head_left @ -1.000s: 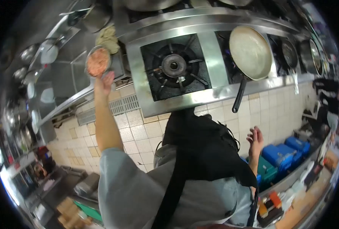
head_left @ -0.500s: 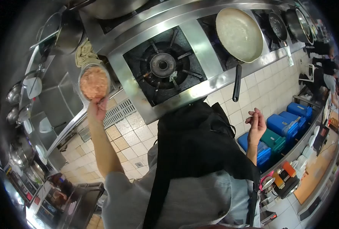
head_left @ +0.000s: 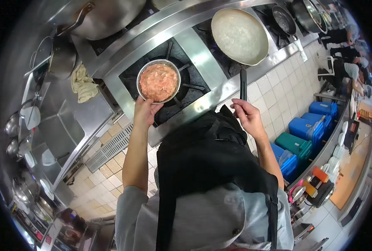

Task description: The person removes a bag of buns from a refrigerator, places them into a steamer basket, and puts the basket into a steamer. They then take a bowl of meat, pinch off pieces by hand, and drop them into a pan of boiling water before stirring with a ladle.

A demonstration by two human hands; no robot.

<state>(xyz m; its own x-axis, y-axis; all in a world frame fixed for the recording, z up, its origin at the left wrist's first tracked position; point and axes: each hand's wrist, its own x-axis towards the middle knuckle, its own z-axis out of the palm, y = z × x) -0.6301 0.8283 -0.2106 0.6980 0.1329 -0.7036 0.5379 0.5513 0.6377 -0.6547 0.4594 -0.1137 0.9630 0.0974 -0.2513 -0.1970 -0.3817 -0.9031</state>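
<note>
My left hand grips the near rim of a round metal bowl over the left burner. Pinkish minced meat fills the bowl. A wide pan with a pale inside sits on the burner to the right, its black handle pointing toward me. Just below the handle's end is my right hand, its fingers curled; whether they touch the handle is hard to make out.
A folded cloth lies on the steel counter by the sink. A large pot stands behind the left burner. Blue bins and a green bin line the right side. People stand at the far right.
My left hand has carried the bowl right, from beside the cloth to over the burner. My right hand has moved left and up, close to the pan's handle. The view has shifted slightly.
</note>
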